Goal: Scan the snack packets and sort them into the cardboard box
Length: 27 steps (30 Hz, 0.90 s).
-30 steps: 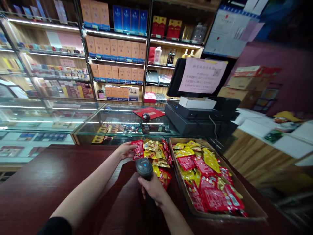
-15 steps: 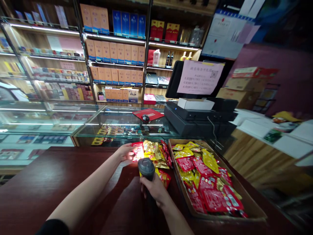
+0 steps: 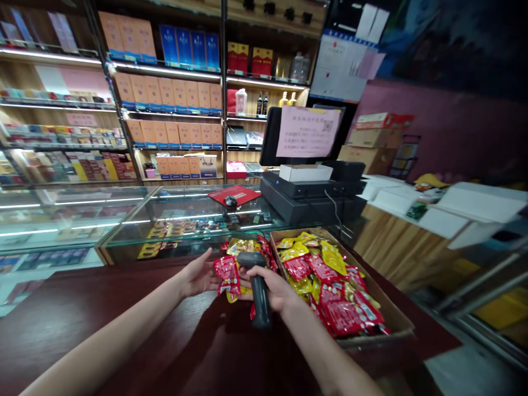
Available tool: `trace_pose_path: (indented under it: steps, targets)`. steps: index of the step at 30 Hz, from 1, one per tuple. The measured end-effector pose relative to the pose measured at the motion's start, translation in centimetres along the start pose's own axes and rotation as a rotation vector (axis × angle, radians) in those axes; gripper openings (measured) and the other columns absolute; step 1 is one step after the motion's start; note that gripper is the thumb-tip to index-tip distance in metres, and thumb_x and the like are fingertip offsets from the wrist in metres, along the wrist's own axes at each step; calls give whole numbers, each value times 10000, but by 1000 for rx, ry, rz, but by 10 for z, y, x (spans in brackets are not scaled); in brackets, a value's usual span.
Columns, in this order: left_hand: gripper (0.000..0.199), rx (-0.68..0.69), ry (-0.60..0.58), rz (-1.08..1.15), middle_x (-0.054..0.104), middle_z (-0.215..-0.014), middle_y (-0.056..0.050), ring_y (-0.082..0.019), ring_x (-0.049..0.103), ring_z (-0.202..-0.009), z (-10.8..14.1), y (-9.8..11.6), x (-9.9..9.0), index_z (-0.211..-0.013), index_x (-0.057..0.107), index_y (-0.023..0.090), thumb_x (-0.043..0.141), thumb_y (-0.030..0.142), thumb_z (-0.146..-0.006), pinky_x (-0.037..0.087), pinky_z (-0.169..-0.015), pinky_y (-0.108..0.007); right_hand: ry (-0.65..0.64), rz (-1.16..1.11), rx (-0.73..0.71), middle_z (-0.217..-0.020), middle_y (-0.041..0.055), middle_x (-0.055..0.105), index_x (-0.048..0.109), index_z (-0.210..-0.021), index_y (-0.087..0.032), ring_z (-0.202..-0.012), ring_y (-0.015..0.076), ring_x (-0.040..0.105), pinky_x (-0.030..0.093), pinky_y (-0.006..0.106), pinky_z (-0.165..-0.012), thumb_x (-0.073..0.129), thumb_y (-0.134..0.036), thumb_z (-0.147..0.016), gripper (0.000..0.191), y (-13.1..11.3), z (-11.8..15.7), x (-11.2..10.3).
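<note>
My right hand (image 3: 274,289) is wrapped round the handle of a black handheld barcode scanner (image 3: 259,297), whose head points left. Just left of the scanner, my left hand (image 3: 200,276) supports a shiny red snack packet (image 3: 226,275); its thumb is raised and its fingers run behind the packet. A bit of yellow packet shows beneath the red one. Beyond both hands, a pile of gold and red snack packets (image 3: 245,246) lies on the counter, partly hidden by the scanner. To the right stands a shallow cardboard box (image 3: 396,330) full of red and yellow packets.
The dark red counter (image 3: 124,319) meets a glass display case (image 3: 148,212) at the back. On the glass are a mouse (image 3: 230,202) on a red mat and a black till with a monitor (image 3: 272,137). Stocked shelves rise behind; white boxes (image 3: 449,223) stand right.
The scanner has turned its head to the left, and its bright light on the packet is gone. Both hands are closer together with the red packet between them. The view has swung right.
</note>
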<state>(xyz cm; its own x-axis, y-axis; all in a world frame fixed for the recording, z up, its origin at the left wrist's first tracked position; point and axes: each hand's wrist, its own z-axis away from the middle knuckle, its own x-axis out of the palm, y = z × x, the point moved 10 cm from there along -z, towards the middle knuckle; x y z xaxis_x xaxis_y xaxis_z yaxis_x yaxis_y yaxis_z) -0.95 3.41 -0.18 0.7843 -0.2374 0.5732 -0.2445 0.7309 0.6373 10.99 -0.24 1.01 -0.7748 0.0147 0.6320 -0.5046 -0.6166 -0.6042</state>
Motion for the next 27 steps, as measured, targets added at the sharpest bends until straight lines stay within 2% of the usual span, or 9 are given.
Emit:
trace_pose_path:
  steps: [5,9,15,19,21,23,27]
  targets:
    - [669,15,-67,59,647,-922,-195,-284,633,-888,3,11,31,-1116,535,37,371,623,-837,508,-750,-376,-73,-37,-8,-722,32,642,599,-793,-111,-733,137,631,477,423,-918,546,-86,-689,119,-22,24,2]
    - [657,10,-114,42,636,-966,-172,-274,625,-897,-10,19,70,-1152,516,81,348,634,-839,511,-748,-390,-52,-33,-73,-715,33,639,602,-805,-101,-737,138,638,475,417,-928,547,-72,-693,128,-51,47,-16]
    - [711,-23,-163,-46,620,-970,-198,-261,630,-860,-51,28,152,-1164,495,32,324,642,-841,500,-751,-362,4,-39,-227,-739,39,649,597,-838,-102,-764,154,653,497,439,-906,543,-49,-702,155,-115,90,-59]
    - [769,-29,-178,-119,611,-969,-210,-272,631,-853,-92,36,209,-1222,456,10,281,655,-841,501,-743,-370,96,-51,-333,-724,34,646,593,-849,-109,-748,157,654,519,444,-868,543,-57,-697,169,-162,117,-97]
    - [808,-18,-150,-139,593,-1025,-228,-299,621,-906,-115,39,230,-1305,378,11,268,662,-838,499,-755,-404,167,-41,-366,-715,36,646,594,-842,-115,-736,161,652,530,431,-842,549,-75,-691,162,-182,128,-120]
    - [859,0,-89,-156,547,-1128,-251,-337,587,-1011,-135,41,240,-1382,274,24,271,677,-824,487,-792,-446,239,-27,-407,-722,45,651,596,-834,-121,-735,169,653,538,416,-817,562,-103,-687,152,-199,138,-142]
    - [910,-24,-19,-172,453,-1270,-273,-395,486,-1166,-158,35,238,-1425,210,50,327,695,-794,473,-829,-491,316,-52,-448,-811,83,672,599,-838,-129,-810,199,664,534,410,-814,553,-144,-687,159,-210,148,-175]
